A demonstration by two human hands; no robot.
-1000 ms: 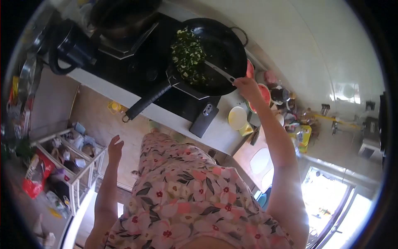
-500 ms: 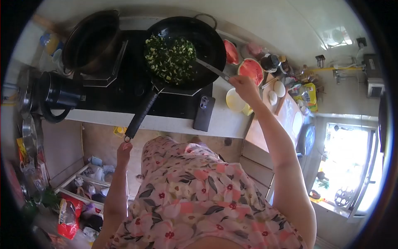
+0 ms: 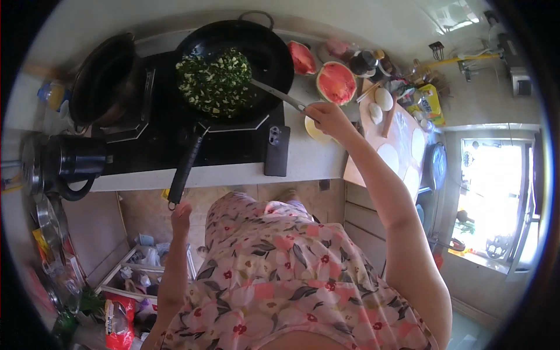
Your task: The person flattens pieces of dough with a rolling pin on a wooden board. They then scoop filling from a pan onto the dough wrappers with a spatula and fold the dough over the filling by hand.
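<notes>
Since the earlier frame, L hand (image 3: pixel 181 217) had come from well clear of the wok handle (image 3: pixel 189 160) to right by its end; chopped greens (image 3: pixel 213 79) had spread from a narrower heap into a broader patch, & the view had swung. R hand (image 3: pixel 328 119) was pinching the near end of the stirring tool (image 3: pixel 277 93), far tip at the greens' right edge. L grip: couldn't tell if fingers were closed on the hdl. or merely beside it. Greens lay in the wok (image 3: pixel 271 52), left of centre, over the black stove (image 3: pixel 233 149). Assessed: good turning called for steadying the hdl. w/ L hand, sliding the tool low under the patch & folding inward, esp. away from the rim, to limit spill. Greens' cond.: finely cut, dark green w/ pale bits throughout, loosely spread; doneness couldn't be judged.
</notes>
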